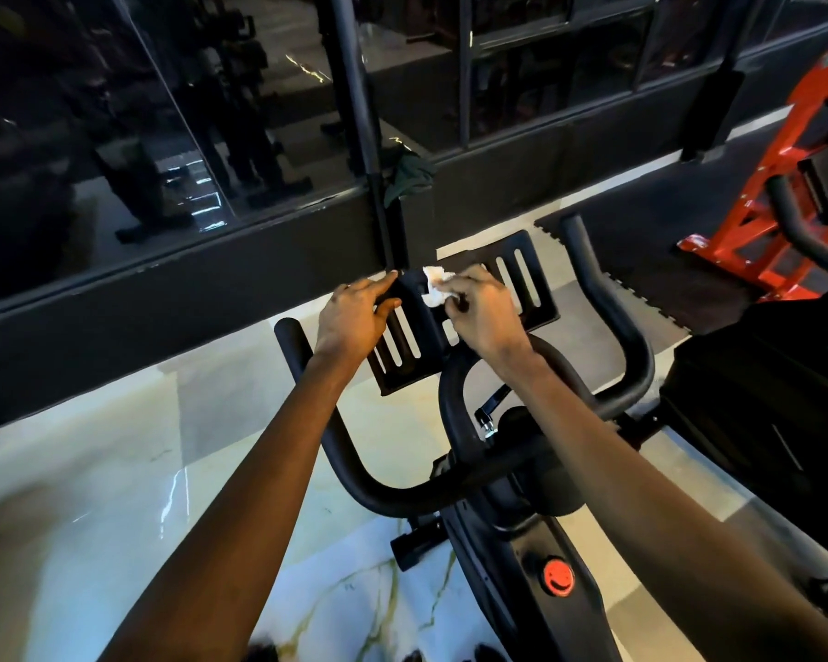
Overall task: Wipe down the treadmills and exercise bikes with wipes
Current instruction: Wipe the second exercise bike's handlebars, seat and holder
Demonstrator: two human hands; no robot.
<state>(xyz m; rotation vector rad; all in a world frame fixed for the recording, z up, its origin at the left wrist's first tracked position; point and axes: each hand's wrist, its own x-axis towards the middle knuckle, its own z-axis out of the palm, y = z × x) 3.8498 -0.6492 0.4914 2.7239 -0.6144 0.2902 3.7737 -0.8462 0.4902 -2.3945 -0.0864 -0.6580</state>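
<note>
On tray (pixel 426 327): one wipe (pixel 433 286) (right hand (pixel 484 312) pinches), left hand (pixel 354 312).

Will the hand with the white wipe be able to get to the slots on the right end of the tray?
Probably yes. The right hand holds the wipe on the tray, and nothing lies between it and those slots.
</note>
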